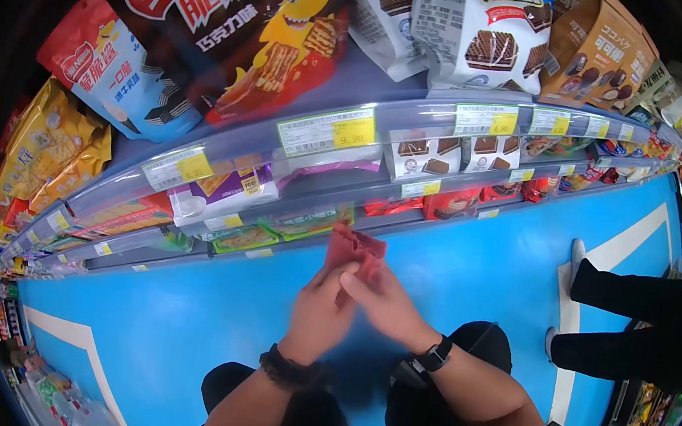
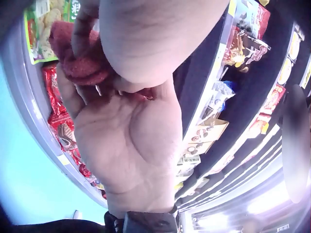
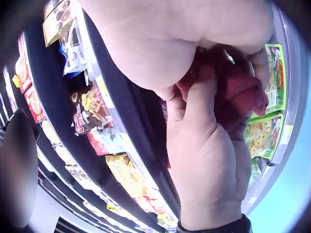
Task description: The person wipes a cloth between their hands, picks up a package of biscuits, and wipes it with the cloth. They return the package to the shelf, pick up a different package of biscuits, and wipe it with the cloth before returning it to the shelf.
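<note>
A crumpled dark red cloth (image 1: 347, 249) is bunched between both hands in front of the lower shelf. My left hand (image 1: 320, 311), with a dark fuzzy band at its wrist, grips the cloth from the left. From the other side my right hand (image 1: 388, 306) holds it, thumb bent over the near edge; a black watch (image 1: 435, 354) is on that wrist. In the left wrist view the cloth (image 2: 85, 68) bulges out between the fingers. The right wrist view has its folds (image 3: 238, 94) pressed between the hands, where part of the fingers is hidden.
A curved shelf (image 1: 240, 150) of snack bags and price tags runs across the front. Cookie bags (image 1: 489, 42) stand on its top level, with green packs (image 1: 307, 220) low down near the hands. To the right, another person's dark-trousered legs (image 1: 637, 295) stand on the blue floor (image 1: 468, 258).
</note>
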A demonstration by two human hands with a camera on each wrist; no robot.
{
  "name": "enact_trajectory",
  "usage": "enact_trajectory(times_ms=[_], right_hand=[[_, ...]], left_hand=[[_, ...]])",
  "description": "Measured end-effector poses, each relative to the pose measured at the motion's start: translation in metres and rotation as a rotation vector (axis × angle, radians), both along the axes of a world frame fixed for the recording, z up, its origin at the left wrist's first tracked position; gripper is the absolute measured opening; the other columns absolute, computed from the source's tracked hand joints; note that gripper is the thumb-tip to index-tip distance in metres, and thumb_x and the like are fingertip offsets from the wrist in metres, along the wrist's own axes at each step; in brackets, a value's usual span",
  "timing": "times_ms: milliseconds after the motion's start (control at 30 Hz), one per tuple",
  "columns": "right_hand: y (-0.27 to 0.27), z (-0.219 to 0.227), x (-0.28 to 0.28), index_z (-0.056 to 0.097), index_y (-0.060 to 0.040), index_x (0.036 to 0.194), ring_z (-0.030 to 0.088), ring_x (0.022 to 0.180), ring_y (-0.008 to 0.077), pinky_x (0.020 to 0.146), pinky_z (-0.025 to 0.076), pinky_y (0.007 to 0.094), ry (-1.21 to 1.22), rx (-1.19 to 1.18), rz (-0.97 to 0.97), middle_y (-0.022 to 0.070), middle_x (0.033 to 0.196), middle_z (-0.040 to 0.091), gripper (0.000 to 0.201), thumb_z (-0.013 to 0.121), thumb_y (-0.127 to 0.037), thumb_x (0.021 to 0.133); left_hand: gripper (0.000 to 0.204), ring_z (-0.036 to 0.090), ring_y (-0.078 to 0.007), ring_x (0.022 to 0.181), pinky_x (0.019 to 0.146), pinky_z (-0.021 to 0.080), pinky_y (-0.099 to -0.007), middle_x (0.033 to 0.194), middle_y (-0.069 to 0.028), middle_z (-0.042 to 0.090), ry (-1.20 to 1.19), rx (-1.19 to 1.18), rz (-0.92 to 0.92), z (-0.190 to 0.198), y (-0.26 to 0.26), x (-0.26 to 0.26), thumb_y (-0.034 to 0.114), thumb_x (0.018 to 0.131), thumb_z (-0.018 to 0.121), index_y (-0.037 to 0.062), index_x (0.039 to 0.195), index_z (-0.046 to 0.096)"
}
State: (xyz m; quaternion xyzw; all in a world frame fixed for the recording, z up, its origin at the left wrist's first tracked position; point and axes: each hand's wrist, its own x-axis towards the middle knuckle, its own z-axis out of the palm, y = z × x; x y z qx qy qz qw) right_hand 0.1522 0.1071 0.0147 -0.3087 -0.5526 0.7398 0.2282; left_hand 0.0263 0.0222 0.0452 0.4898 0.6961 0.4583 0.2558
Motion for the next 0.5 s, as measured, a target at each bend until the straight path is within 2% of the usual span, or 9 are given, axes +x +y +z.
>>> enact_trajectory(times_ms=[67,167,267,367,500], right_hand=[[0.002,0.010,-0.002,0.041,0.0031,0.151,0.060,0.125,0.0206,0.105,0.048,0.0369,0.069,-0.036,-0.023,0.0163,0.135,0.061,0.072,0.067,-0.043,0.103],[-0.003,-0.005,-0.006,0.042,0.0038,0.150,0.060,0.124,0.0192,0.105,0.048,0.0360,0.047,0.029,-0.127,0.0140,0.133,0.063,0.069,0.067,-0.040,0.103],[-0.002,0.002,-0.010,0.043,0.0038,0.149,0.061,0.122,0.0182,0.105,0.048,0.0347,0.108,-0.029,-0.169,0.0127,0.132,0.064,0.065,0.067,-0.035,0.103],[0.000,0.006,-0.005,0.044,0.0039,0.149,0.062,0.119,0.0178,0.103,0.049,0.0344,0.046,-0.086,-0.208,0.0127,0.131,0.065,0.061,0.066,-0.031,0.104],[0.001,-0.016,-0.005,0.046,0.0039,0.148,0.064,0.116,0.0174,0.101,0.051,0.0343,0.082,-0.004,-0.256,0.0125,0.130,0.066,0.057,0.066,-0.024,0.102]], left_hand=[[0.033,0.068,-0.0345,0.082,0.071,0.055,-0.0357,0.103,-0.0173,0.067,-0.018,0.044,-0.012,0.002,0.002,0.005,0.003,0.087,0.070,0.0014,0.119,0.066],[0.034,0.066,-0.0327,0.078,0.068,0.053,-0.0364,0.099,-0.0155,0.066,-0.077,-0.077,-0.059,0.010,0.001,0.001,0.005,0.087,0.071,0.0018,0.120,0.067],[0.031,0.064,-0.0297,0.075,0.067,0.051,-0.0367,0.097,-0.0132,0.065,-0.057,-0.058,-0.067,0.012,0.000,0.001,0.004,0.087,0.071,0.0022,0.118,0.070],[0.025,0.064,-0.0263,0.075,0.067,0.052,-0.0355,0.097,-0.0111,0.065,0.005,-0.046,-0.140,0.009,-0.002,-0.001,0.003,0.087,0.070,0.0021,0.112,0.073],[0.023,0.064,-0.0240,0.075,0.069,0.053,-0.0345,0.100,-0.0101,0.065,0.064,-0.026,-0.203,0.002,-0.002,0.000,0.001,0.087,0.070,0.0015,0.109,0.074]])
